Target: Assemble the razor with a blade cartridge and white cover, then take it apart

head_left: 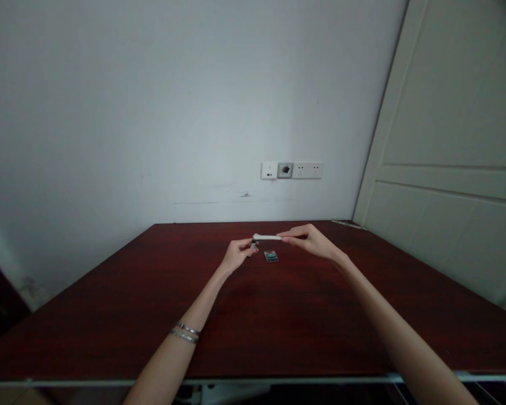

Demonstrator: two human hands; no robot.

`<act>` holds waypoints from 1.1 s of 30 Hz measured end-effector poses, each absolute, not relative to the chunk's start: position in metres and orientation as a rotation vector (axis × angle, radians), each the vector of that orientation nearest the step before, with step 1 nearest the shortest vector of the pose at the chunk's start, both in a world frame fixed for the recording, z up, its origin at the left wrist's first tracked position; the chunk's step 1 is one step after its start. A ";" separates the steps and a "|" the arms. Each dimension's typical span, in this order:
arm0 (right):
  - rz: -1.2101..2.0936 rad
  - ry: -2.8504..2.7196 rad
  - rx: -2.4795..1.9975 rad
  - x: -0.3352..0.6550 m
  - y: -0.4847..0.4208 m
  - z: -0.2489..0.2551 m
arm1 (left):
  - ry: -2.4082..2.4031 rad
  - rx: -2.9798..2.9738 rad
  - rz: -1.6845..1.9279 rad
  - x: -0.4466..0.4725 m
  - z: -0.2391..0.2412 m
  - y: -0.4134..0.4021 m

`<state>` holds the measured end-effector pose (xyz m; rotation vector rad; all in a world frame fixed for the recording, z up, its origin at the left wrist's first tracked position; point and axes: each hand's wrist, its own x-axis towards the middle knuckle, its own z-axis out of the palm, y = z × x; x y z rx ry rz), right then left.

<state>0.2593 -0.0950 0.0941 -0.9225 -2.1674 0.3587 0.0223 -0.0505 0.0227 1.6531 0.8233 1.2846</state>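
Above the table, both my hands are at a slim white handle-like thing (267, 237), held nearly level; its exact kind is too small to tell. My right hand (311, 239) pinches its right end between thumb and fingers. At its left end a short grey piece (253, 246) points downward, and the fingers of my left hand (236, 254) are closed on that. Whether the two pieces are joined I cannot tell. Just below and beyond the hands, a small clear packet (271, 256) with teal markings lies flat on the dark red wooden table (253, 320).
A pale wall (194, 112) rises behind the table, with a row of sockets (307, 170) low on it. To the right stands a cream panelled door (451, 140). The table's front edge (88, 382) runs beneath my forearms.
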 end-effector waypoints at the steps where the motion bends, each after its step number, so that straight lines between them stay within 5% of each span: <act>1: 0.346 -2.134 -0.925 0.259 -0.095 0.094 | 0.826 1.645 1.284 0.022 0.023 -0.051; 19: 0.444 -1.771 -0.942 0.244 -0.100 0.057 | 0.808 1.548 1.272 0.024 0.018 -0.049; 33: 1.296 -1.343 -0.818 0.180 -0.114 0.025 | 0.765 1.631 1.251 0.025 0.014 -0.045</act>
